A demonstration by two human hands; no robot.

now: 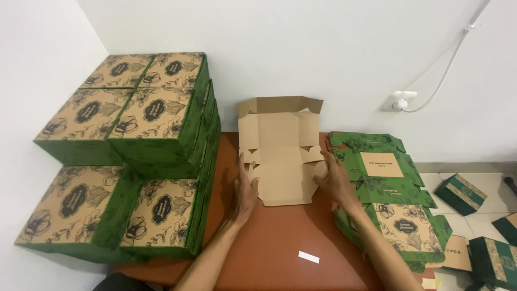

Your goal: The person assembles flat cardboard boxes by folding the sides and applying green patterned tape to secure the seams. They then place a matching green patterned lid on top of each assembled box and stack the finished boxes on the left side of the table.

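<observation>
Two open hands, your left hand (246, 189) and right hand (334, 180), flank the unfolded cardboard box blank (280, 151), fingers touching its side flaps on the bench (269, 242).

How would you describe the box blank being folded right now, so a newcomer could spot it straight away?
Start at the reddish-brown table against the white wall. At its middle lies the cardboard blank, between the stack of finished green boxes and the pile of flat green sheets, with the left hand and right hand on its sides. It alone shows plain brown card, its far flap raised.
</observation>
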